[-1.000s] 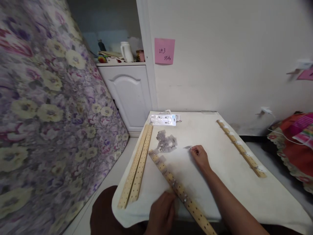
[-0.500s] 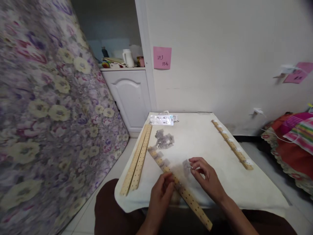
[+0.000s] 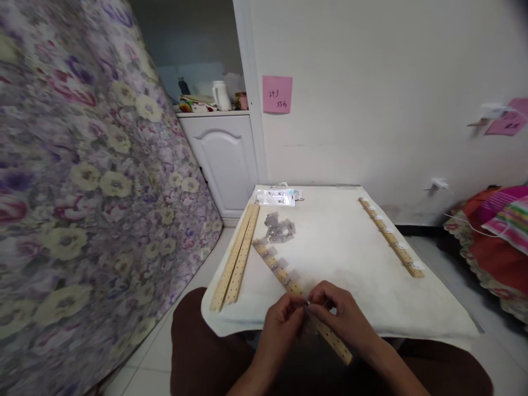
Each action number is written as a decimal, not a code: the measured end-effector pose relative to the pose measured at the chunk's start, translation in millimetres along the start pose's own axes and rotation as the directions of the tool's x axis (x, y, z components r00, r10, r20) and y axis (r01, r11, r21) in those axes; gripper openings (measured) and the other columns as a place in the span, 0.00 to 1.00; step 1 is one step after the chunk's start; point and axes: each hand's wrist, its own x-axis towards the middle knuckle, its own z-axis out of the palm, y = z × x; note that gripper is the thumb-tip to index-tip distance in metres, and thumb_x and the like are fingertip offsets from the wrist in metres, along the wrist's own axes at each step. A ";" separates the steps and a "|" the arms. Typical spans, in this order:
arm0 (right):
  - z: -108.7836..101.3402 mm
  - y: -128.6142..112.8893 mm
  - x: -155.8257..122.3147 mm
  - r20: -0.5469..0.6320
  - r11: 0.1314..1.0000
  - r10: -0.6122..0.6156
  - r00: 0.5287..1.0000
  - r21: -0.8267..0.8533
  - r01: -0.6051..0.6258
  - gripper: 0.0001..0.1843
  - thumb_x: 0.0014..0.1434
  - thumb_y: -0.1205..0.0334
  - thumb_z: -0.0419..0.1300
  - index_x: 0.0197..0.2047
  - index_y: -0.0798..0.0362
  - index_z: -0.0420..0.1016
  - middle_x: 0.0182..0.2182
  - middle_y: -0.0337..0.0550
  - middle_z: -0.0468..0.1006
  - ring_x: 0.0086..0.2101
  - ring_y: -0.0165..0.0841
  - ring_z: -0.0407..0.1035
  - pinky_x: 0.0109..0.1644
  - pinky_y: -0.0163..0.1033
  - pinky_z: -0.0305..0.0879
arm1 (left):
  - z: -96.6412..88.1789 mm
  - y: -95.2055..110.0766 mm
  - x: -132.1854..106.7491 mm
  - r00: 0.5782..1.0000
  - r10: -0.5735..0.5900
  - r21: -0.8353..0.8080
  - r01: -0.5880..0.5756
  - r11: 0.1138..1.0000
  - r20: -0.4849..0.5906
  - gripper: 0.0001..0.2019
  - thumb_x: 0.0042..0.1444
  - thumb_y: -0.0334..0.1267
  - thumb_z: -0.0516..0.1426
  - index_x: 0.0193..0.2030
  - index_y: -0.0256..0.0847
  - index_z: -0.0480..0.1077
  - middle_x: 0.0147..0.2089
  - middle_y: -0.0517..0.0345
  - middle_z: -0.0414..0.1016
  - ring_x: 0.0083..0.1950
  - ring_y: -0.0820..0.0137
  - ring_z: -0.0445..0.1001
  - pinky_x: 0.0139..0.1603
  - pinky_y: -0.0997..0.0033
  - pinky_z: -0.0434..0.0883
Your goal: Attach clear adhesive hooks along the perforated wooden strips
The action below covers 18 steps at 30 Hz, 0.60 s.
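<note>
A perforated wooden strip (image 3: 280, 272) lies diagonally on the white table (image 3: 355, 264), with several small clear hooks fixed along its far half. My left hand (image 3: 284, 322) and my right hand (image 3: 340, 316) meet over the strip's near part, fingers pinched together on a small clear hook (image 3: 307, 303) between them. A pile of loose clear hooks (image 3: 279, 229) lies further back, beside the strip's far end.
Two bare perforated strips (image 3: 236, 258) lie along the table's left edge. Another strip with hooks (image 3: 390, 236) lies at the right. A blister pack (image 3: 275, 196) is at the table's back. A flowered mattress (image 3: 82, 181) leans at the left; a white cabinet (image 3: 220, 157) stands behind.
My right hand came back from the table's middle with a small hook and joined my left hand over the strip's near part. The view shifted slightly.
</note>
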 end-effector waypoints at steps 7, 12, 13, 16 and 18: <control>3.7 10.4 -10.1 0.016 0.988 0.109 0.994 0.109 -0.111 0.12 0.52 0.55 0.64 0.27 0.52 0.66 0.21 0.33 0.65 0.23 0.27 0.58 0.26 0.32 0.54 | 12.1 -5.8 -6.9 0.994 -0.104 -0.102 0.099 0.990 -0.042 0.11 0.48 0.42 0.61 0.31 0.38 0.65 0.19 0.67 0.67 0.19 0.75 0.67 0.21 0.77 0.62; -5.3 20.2 -30.2 0.006 0.952 0.235 0.972 0.203 -0.231 0.12 0.58 0.51 0.57 0.36 0.52 0.67 0.21 0.34 0.70 0.23 0.29 0.64 0.26 0.33 0.59 | 15.8 -2.0 -9.0 0.989 -0.124 -0.164 0.110 0.980 -0.078 0.11 0.47 0.41 0.61 0.32 0.38 0.66 0.22 0.65 0.70 0.21 0.75 0.69 0.22 0.77 0.63; -6.1 22.0 -35.2 0.030 0.933 0.273 0.962 0.237 -0.272 0.13 0.58 0.50 0.57 0.37 0.52 0.67 0.22 0.34 0.71 0.23 0.29 0.66 0.25 0.32 0.60 | 16.2 -2.4 -9.4 0.988 -0.127 -0.175 0.110 0.978 -0.083 0.11 0.47 0.41 0.61 0.32 0.38 0.66 0.23 0.65 0.70 0.21 0.75 0.69 0.22 0.77 0.63; -3.6 25.1 -48.0 0.115 0.871 0.347 0.931 0.330 -0.365 0.14 0.55 0.50 0.60 0.37 0.52 0.67 0.23 0.34 0.71 0.22 0.29 0.69 0.22 0.31 0.60 | 18.7 -7.4 -10.8 0.986 -0.146 -0.204 0.127 0.971 -0.082 0.12 0.47 0.41 0.61 0.33 0.38 0.65 0.23 0.64 0.70 0.22 0.75 0.70 0.23 0.77 0.63; 0.8 25.9 -53.2 0.126 0.848 0.359 0.925 0.369 -0.380 0.15 0.54 0.49 0.60 0.34 0.52 0.67 0.23 0.34 0.71 0.22 0.29 0.70 0.22 0.30 0.60 | 21.1 -12.6 -11.5 0.984 -0.170 -0.213 0.155 0.965 -0.050 0.12 0.47 0.41 0.61 0.33 0.38 0.64 0.24 0.64 0.71 0.22 0.75 0.71 0.23 0.77 0.64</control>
